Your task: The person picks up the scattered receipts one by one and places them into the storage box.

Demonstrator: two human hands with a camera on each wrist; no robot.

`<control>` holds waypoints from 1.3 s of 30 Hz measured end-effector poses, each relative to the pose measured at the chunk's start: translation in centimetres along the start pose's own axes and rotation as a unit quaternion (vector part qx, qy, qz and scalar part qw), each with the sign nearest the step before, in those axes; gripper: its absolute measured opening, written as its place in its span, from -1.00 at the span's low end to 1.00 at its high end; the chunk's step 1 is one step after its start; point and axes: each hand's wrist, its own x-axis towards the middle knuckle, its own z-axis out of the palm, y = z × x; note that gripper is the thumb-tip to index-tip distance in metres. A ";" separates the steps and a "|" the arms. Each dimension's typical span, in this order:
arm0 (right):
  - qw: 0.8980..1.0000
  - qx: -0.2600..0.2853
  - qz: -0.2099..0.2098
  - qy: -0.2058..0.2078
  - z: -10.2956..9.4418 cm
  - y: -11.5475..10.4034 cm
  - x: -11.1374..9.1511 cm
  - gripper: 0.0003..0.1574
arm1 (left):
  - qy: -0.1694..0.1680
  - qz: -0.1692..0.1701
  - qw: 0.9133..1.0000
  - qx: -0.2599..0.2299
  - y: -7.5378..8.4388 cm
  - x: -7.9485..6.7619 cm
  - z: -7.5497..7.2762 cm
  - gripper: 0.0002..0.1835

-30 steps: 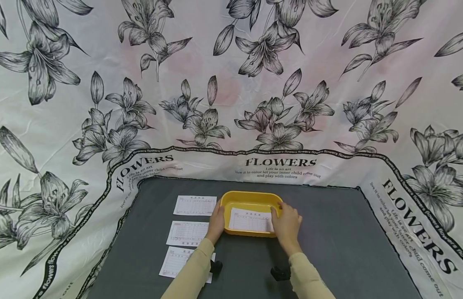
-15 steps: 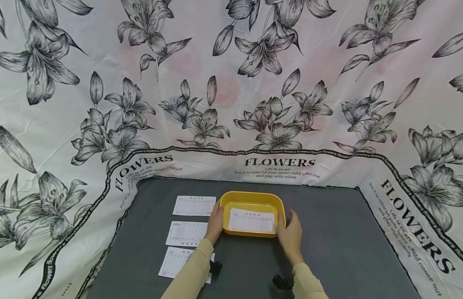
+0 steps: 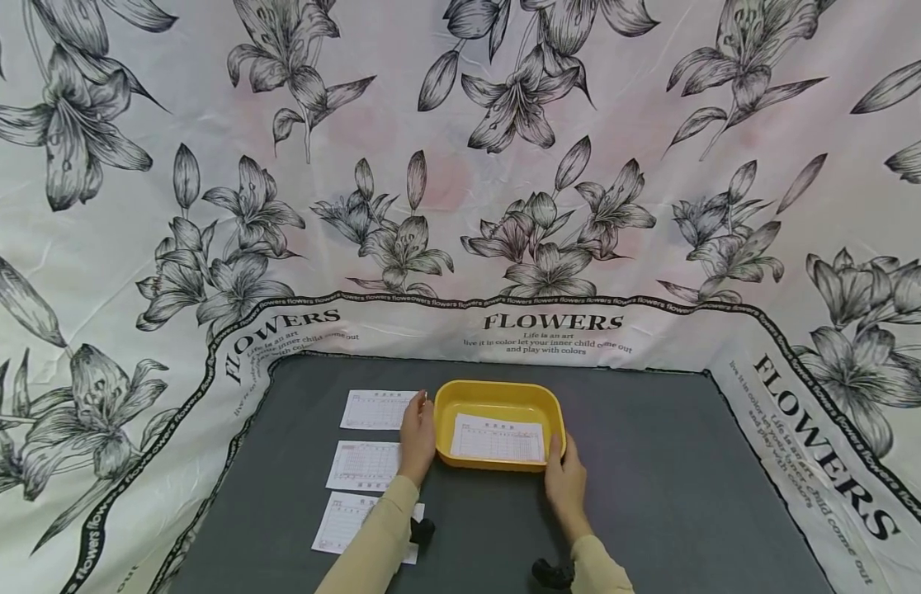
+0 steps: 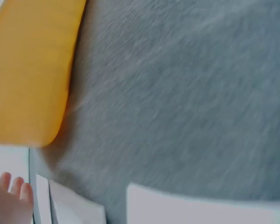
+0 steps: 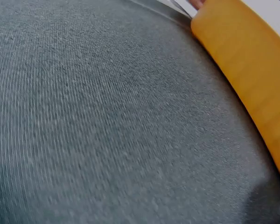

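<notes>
Head view, one tray [image 3: 498, 402], four slips [image 3: 498, 438], left hand [image 3: 417, 437] released, right hand [image 3: 567, 483] released

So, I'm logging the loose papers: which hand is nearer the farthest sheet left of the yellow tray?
Left. The left hand is by the right edge of the farthest sheet; the right hand is across the tray, at its near right corner.

I have a lane over the grey table [image 3: 676, 487] right of the right hand [image 3: 566, 480], and another between the sleeves [image 3: 379, 528]; the left hand [image 3: 417, 437] blocks the gap between yellow tray [image 3: 498, 401] and paper slips [image 3: 360, 466]; patterned cloth [image 3: 446, 332] closes the far side.
</notes>
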 end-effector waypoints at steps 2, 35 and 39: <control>1.000 0.002 0.001 -0.001 0.1 0.1 -0.1 -0.36 | 0.024 0.020 0.999 0.003 0.1 0.3 -0.3 -0.53; 0.997 -0.008 -0.074 0.032 0.7 1.2 -0.7 -0.51 | 0.159 -0.078 0.935 0.308 -2.5 6.3 -11.3 -0.26; 0.996 -0.010 -0.077 0.041 1.0 1.3 -0.8 -0.50 | 0.150 -0.072 0.932 0.322 -2.9 6.3 -11.7 -0.23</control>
